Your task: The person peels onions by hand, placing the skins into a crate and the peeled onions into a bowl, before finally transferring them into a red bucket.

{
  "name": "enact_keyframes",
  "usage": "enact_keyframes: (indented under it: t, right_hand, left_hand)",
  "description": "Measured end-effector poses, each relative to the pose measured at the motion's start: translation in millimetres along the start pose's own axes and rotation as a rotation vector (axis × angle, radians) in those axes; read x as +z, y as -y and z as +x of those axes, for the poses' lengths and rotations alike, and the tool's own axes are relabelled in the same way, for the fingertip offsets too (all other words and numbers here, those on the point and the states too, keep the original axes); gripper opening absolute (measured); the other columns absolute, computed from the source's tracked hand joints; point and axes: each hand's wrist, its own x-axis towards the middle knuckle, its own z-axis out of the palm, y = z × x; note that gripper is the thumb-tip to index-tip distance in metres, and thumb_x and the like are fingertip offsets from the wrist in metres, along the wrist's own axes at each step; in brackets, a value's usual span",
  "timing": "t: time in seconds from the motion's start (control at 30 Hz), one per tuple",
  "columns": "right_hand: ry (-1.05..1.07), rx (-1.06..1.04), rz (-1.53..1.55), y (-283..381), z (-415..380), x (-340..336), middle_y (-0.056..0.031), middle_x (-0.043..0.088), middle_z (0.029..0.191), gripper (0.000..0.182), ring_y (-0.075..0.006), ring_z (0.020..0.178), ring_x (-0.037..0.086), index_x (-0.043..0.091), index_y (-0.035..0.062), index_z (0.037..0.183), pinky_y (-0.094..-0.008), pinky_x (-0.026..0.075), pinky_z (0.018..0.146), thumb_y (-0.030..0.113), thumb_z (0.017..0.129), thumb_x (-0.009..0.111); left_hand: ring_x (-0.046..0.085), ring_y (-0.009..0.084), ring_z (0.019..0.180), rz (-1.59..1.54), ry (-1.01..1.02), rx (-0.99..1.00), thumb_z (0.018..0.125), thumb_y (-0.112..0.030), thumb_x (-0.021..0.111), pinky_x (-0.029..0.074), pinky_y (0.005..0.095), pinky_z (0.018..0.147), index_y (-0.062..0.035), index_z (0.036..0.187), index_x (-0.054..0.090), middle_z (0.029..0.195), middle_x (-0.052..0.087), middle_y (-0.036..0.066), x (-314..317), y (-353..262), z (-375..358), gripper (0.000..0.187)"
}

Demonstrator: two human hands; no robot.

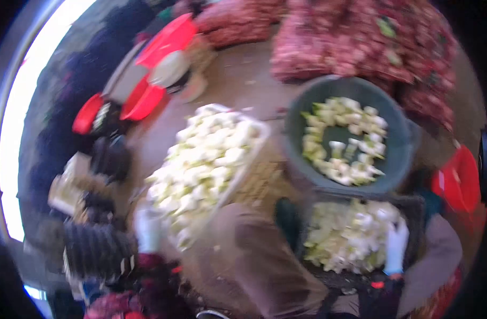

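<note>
My right hand (396, 247), in a pale glove, reaches into a black crate (419, 212) and rests against the white bulb-like vegetables (350, 234) at its right side. Whether its fingers grip one is lost in the blur. My left hand (147, 228), also gloved, is beside the lower left edge of a white crate (262, 135) heaped with similar white vegetables (211, 154). Its fingers are smeared, so I cannot make out anything in them. Beyond the black crate stands a large grey-green tub (294, 143), with more white-and-green pieces (371, 143) around its bottom.
Pink net sacks (334, 42) are piled at the back. Red basins (142, 98) lie at the upper left, near a white bucket (171, 69). Another red basin (459, 178) stands at right. A dark ribbed object (97, 247) is left of my left hand. My knee (243, 234) juts between the crates.
</note>
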Motion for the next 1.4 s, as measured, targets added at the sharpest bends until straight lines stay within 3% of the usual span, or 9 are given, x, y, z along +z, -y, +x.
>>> enact_keyframes:
  t: [0.17, 0.3, 0.47, 0.63, 0.73, 0.87, 0.93, 1.0, 1.4]
  right_hand:
    - [0.186, 0.103, 0.114, 42.8, -8.0, 26.3, -0.0086, 0.066, 0.09, 0.019, -0.0162, 0.079, 0.06, 0.062, 0.0021, 0.099, -0.0306, 0.049, 0.074, 0.015, 0.085, 0.063]
    - [0.4, 0.186, 0.163, 28.2, -6.2, 30.1, -0.0125, 0.063, 0.068, 0.02, -0.0204, 0.061, 0.061, 0.063, 0.0019, 0.088, -0.0325, 0.05, 0.061, 0.022, 0.087, 0.063]
    - [0.264, 0.33, 0.241, 25.8, 7.3, 10.2, -0.0091, 0.067, 0.078, 0.019, -0.0156, 0.068, 0.064, 0.066, 0.0021, 0.102, -0.0286, 0.049, 0.062, 0.015, 0.087, 0.064]
    - [0.187, 0.413, 0.399, 22.1, 30.4, -14.8, -0.0127, 0.064, 0.081, 0.019, -0.0203, 0.071, 0.062, 0.063, 0.001, 0.107, -0.0323, 0.049, 0.066, 0.013, 0.093, 0.058]
    - [0.192, 0.434, 0.349, 20.4, 34.6, -16.9, -0.0122, 0.064, 0.08, 0.018, -0.0202, 0.07, 0.061, 0.064, 0.0015, 0.106, -0.0314, 0.049, 0.064, 0.012, 0.093, 0.058]
    - [0.124, 0.215, 0.385, 29.8, 28.0, -13.2, -0.0162, 0.065, 0.08, 0.018, -0.0267, 0.069, 0.065, 0.065, 0.0019, 0.105, -0.0333, 0.048, 0.06, 0.009, 0.09, 0.059]
    - [0.156, 0.219, 0.344, 40.5, 19.9, -22.6, -0.0191, 0.064, 0.082, 0.02, -0.0333, 0.072, 0.065, 0.064, 0.002, 0.107, -0.0368, 0.048, 0.06, 0.012, 0.09, 0.059]
    - [0.213, 0.254, 0.39, 28.6, 5.6, -12.0, -0.0044, 0.062, 0.071, 0.016, -0.0093, 0.064, 0.057, 0.067, 0.0019, 0.1, -0.0282, 0.046, 0.058, 0.01, 0.087, 0.064]
    - [0.366, 0.006, 0.547, 60.9, -52.1, -19.4, -0.0059, 0.066, 0.073, 0.023, -0.0113, 0.058, 0.058, 0.065, 0.0043, 0.108, -0.0287, 0.047, 0.054, 0.02, 0.092, 0.06]
  left_hand:
    - [0.059, 0.0153, 0.099, -0.351, 0.495, 0.18, 0.086, 0.001, 0.049, 0.044, 0.0275, 0.092, 0.0051, 0.114, 0.059, 0.105, 0.064, 0.011, -29.6, -258.0, 19.3, 0.03]
    - [0.057, 0.0134, 0.101, -0.229, 1.106, 0.269, 0.087, -0.01, 0.058, 0.043, 0.0269, 0.091, 0.0061, 0.118, 0.058, 0.109, 0.063, 0.009, 82.2, -394.7, 33.4, 0.035]
    - [0.058, 0.0125, 0.091, 0.032, 1.35, 0.509, 0.089, -0.02, 0.063, 0.052, 0.0282, 0.074, -0.0123, 0.144, 0.037, 0.113, 0.058, 0.009, 391.3, -401.5, 36.1, 0.061]
    - [0.054, 0.044, 0.111, 0.309, 1.069, 0.543, 0.074, -0.029, 0.072, 0.046, 0.0435, 0.096, -0.0173, 0.135, 0.046, 0.121, 0.051, 0.029, 580.3, -339.6, -13.6, 0.067]
    - [0.057, 0.0417, 0.103, 0.304, 0.93, 0.565, 0.071, -0.025, 0.073, 0.048, 0.0451, 0.09, -0.0158, 0.122, 0.056, 0.112, 0.053, 0.026, 575.4, -321.5, -13.4, 0.055]
    - [0.059, 0.0132, 0.071, -0.276, 1.144, 0.065, 0.078, -0.011, 0.069, 0.05, 0.0286, 0.058, -0.0017, 0.109, 0.055, 0.086, 0.058, 0.006, 470.8, -368.7, 8.6, 0.036]
    - [0.057, 0.011, 0.065, -0.386, 1.173, -0.022, 0.079, -0.01, 0.068, 0.049, 0.0258, 0.056, -0.0022, 0.1, 0.053, 0.084, 0.058, 0.005, 404.8, -390.3, 10.5, 0.027]
    - [0.057, 0.0114, 0.064, -0.479, 1.219, 0.009, 0.081, -0.01, 0.066, 0.048, 0.0246, 0.054, -0.003, 0.1, 0.053, 0.081, 0.056, 0.004, 338.3, -406.1, -1.4, 0.024]
    - [0.049, 0.0085, 0.047, -0.932, 0.878, -0.341, 0.089, -0.013, 0.062, 0.038, 0.0211, 0.041, -0.0049, 0.082, 0.056, 0.067, 0.056, 0.002, 194.7, -340.7, -176.9, 0.013]
